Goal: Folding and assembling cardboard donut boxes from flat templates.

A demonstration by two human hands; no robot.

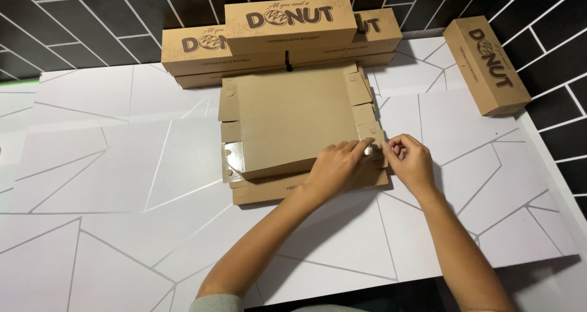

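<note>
Left hand (pixel 335 165): fingers curled, pinching right side flap of flat cardboard box blank (pixel 293 122)
Right hand (pixel 411 160): fingertips closed on same flap edge
Blank: flat on white table (pixel 110 183), mid-frame
Behind: folded boxes (pixel 287 27), stacked
Far right: single box (pixel 486 64)

A flat cardboard sheet (pixel 293 122) lies mid-table (pixel 92 165) on 1 more sheet. At 12 o'clock, 3 closed boxes (pixel 287 33) are stacked behind it. At 2 o'clock, 1 box (pixel 486 64) lies apart. Both hands (pixel 333 165) (pixel 413 162) meet at the sheet's 4 o'clock corner.
</note>
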